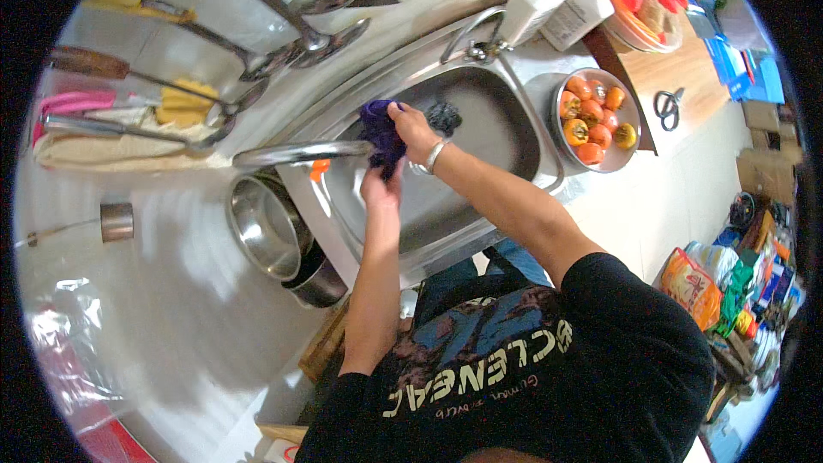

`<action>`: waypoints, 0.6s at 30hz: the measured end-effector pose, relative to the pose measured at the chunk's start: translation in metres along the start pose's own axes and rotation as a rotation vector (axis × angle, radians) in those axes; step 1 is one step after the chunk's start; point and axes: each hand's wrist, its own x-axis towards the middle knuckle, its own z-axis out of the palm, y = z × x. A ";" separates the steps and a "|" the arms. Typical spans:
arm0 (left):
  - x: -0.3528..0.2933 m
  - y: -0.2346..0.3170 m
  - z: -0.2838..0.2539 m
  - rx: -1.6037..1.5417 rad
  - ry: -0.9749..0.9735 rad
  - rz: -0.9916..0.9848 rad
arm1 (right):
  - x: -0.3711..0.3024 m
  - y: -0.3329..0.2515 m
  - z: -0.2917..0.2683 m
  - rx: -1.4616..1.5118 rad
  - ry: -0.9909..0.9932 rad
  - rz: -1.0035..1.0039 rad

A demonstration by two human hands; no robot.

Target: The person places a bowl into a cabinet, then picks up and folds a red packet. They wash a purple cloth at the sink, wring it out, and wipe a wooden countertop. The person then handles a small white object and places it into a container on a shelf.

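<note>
A dark purple cloth (383, 127) is bunched between both hands above the left part of the steel sink basin (501, 124). My right hand (415, 133), with a silver bangle at the wrist, grips its upper right side, thumb on top. Below it, my left hand (381, 187) is closed on the cloth's lower end; the cloth partly hides its fingers. A shiny metal tube (300, 153) reaches in from the left and ends beside the cloth. Just past my right hand, a dark grey, fuzzy-looking clump (443, 117) lies in the basin.
A chrome faucet (485, 50) and two white bottles (536, 9) stand behind the sink. To the right are a bowl of orange persimmons (591, 120) and black scissors (669, 109). Steel pots (270, 227) sit at the left; ladles (330, 39) hang at upper left.
</note>
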 end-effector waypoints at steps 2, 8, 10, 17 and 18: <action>0.026 0.015 -0.074 -0.183 -0.008 -0.045 | -0.036 -0.009 0.032 -0.185 0.007 -0.041; -0.022 0.002 0.022 -0.108 -0.062 -0.404 | -0.040 0.013 0.007 -0.339 0.165 -0.071; 0.020 0.006 -0.012 -0.254 -0.947 -0.367 | -0.059 0.044 0.024 -0.823 0.140 -0.240; 0.024 0.002 -0.007 0.060 -0.428 -0.108 | -0.099 0.054 0.014 -1.211 0.204 -0.400; 0.023 0.000 -0.003 0.102 -0.351 -0.077 | -0.091 0.038 0.014 -1.292 0.199 -0.344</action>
